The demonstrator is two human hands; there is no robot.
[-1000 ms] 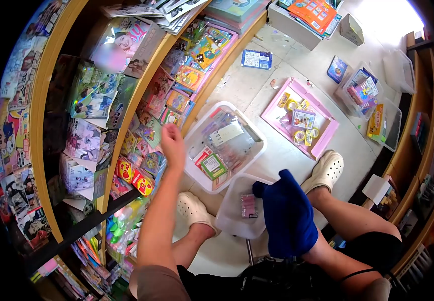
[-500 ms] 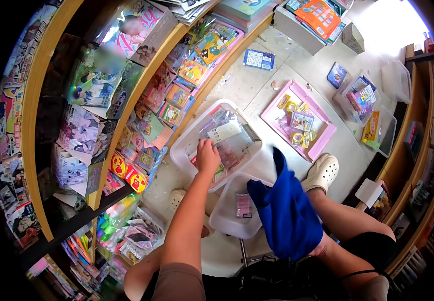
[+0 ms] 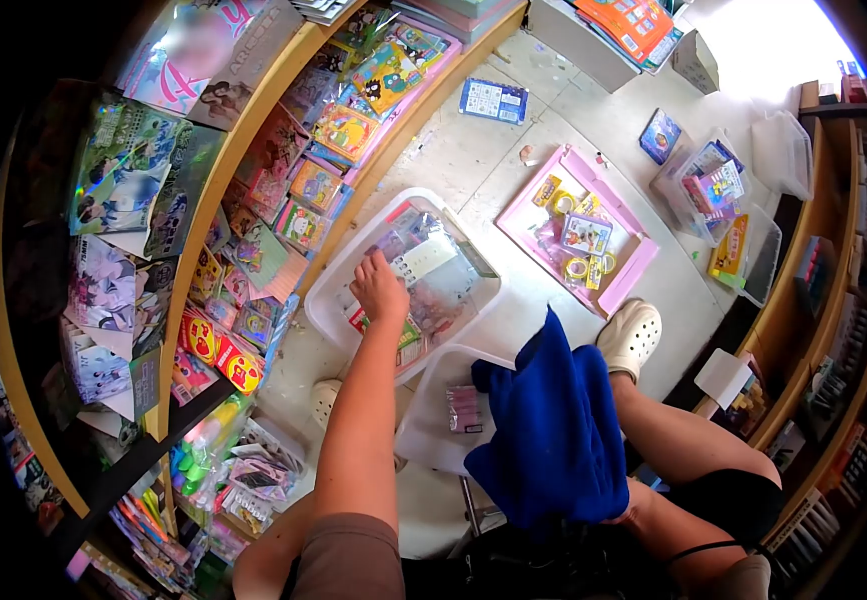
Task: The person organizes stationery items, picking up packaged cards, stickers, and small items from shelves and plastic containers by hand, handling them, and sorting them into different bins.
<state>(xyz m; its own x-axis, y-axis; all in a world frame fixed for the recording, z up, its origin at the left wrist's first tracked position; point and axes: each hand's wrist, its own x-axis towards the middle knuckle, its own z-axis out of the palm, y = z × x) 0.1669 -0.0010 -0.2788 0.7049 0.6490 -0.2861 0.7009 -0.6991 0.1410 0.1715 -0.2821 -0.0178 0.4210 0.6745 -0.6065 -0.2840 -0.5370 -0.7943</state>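
My left hand [image 3: 380, 292] reaches into a clear plastic bin [image 3: 315, 300] on the floor. Its fingers are curled together over the packets; what they pinch, if anything, is hidden. Beside the fingers a white spiral-bound notepad [image 3: 425, 260] lies on see-through packets. My right hand [image 3: 625, 512] is mostly covered by a blue cloth [image 3: 558, 430], which it holds bunched near my right knee. The cloth hangs over part of a second clear bin [image 3: 423, 435], where a pink packet [image 3: 464, 409] lies.
A pink tray [image 3: 640, 268] with yellow tape rolls and small packs lies ahead. Small clear bins [image 3: 765, 250] stand at the right. Shelves of stationery [image 3: 243, 150] run along the left, a wooden shelf [image 3: 833, 250] along the right. A blue card [image 3: 493, 101] lies on the floor.
The view has shifted, so things sit further left. My left hand has moved slightly away from the notepad within the bin. The blue cloth has spread wider, its raised tip lower.
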